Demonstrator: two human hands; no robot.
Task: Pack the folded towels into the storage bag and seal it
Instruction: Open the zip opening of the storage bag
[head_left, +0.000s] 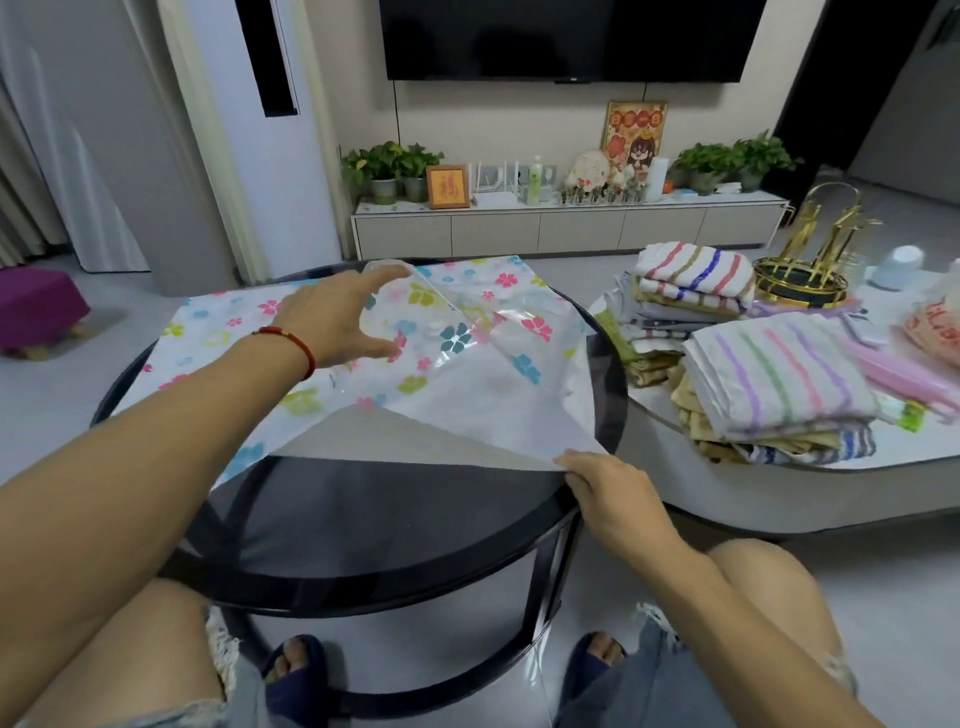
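A flower-printed plastic storage bag lies spread on the round dark glass table. My left hand reaches over its far part, fingers spread, the fingertips touching a lifted clear layer of the bag. My right hand pinches the bag's near right corner at the table's edge. Folded towels sit in two stacks on the white table to the right: a near stack topped by a pastel-striped towel and a far stack topped by a red-and-blue-striped towel.
A gold rack, pink plastic items and small objects share the white table with the towels. A TV cabinet with plants stands behind. A purple stool is at far left. My knees and feet are below the round table.
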